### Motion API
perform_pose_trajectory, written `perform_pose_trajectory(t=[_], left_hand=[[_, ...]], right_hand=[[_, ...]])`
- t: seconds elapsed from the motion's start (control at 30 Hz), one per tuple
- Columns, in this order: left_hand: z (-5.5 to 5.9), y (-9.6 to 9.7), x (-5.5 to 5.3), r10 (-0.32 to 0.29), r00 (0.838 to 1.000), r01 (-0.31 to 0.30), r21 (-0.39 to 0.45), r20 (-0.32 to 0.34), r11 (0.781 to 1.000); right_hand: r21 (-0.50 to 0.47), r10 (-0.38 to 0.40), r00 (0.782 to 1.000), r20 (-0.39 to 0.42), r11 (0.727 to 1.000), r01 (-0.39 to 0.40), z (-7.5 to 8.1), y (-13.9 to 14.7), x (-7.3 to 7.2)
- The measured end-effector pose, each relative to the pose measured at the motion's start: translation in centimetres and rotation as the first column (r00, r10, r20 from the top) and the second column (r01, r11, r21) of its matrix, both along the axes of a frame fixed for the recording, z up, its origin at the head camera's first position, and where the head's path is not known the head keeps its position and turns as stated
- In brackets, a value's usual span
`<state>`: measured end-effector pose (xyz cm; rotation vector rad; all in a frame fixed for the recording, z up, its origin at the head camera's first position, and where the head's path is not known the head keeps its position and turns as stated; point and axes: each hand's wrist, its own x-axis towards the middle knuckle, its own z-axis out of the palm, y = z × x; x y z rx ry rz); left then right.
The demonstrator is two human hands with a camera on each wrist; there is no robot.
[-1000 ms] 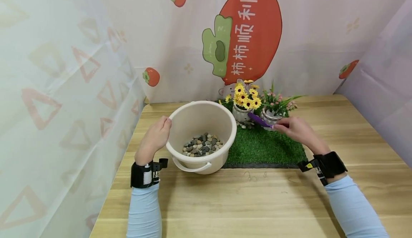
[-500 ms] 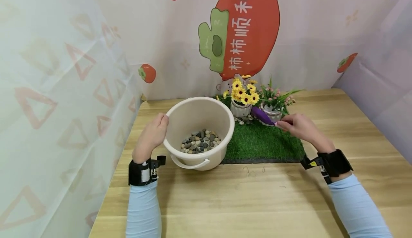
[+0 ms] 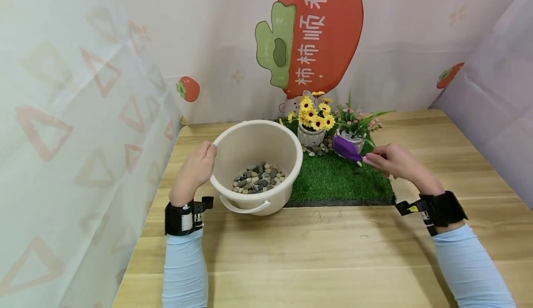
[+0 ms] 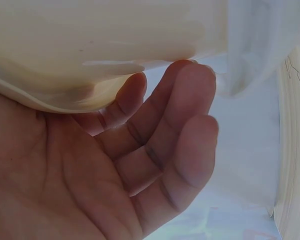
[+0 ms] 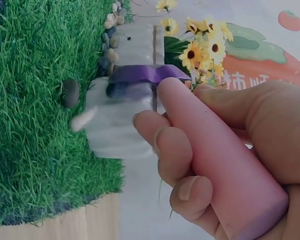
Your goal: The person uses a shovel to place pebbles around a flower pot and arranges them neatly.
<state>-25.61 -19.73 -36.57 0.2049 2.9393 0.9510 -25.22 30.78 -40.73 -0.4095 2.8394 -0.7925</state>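
Observation:
My left hand (image 3: 195,169) grips the near-left rim of a cream bucket (image 3: 287,185), thumb at the rim and fingers curled against the outer wall in the left wrist view. Grey, tan and black pebbles (image 3: 258,178) cover part of the bucket's bottom. My right hand (image 3: 395,162) holds a small trowel by its pink handle (image 5: 210,150). Its purple blade (image 3: 346,148) is tilted in front of the right flowerpot (image 5: 120,130). A white pebble (image 5: 84,120) and a dark pebble (image 5: 70,93) show near that pot's base. More pebbles (image 3: 316,150) lie around the left pot.
Both pots stand at the back of a green turf mat (image 3: 337,183), one with yellow flowers (image 3: 314,116), the other with pink flowers (image 3: 354,118). The bucket covers the mat's left part. Printed cloth (image 3: 233,67) hangs behind the wooden table (image 3: 291,261).
The trowel has moved right, from between the pots to the front of the right pot, and its blade has turned. Pebbles now show by that pot. The left hand stays on the bucket.

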Motion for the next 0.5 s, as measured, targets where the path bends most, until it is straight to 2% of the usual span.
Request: perform_pose_trajectory(t=[0.5], left_hand=[[-0.1, 0.0, -0.2, 0.004, 0.999, -0.004, 0.012, 0.033, 1.0]], right_hand=[[-0.035, 0.006, 0.998, 0.065, 0.999, -0.003, 1.7, 1.0, 0.3]])
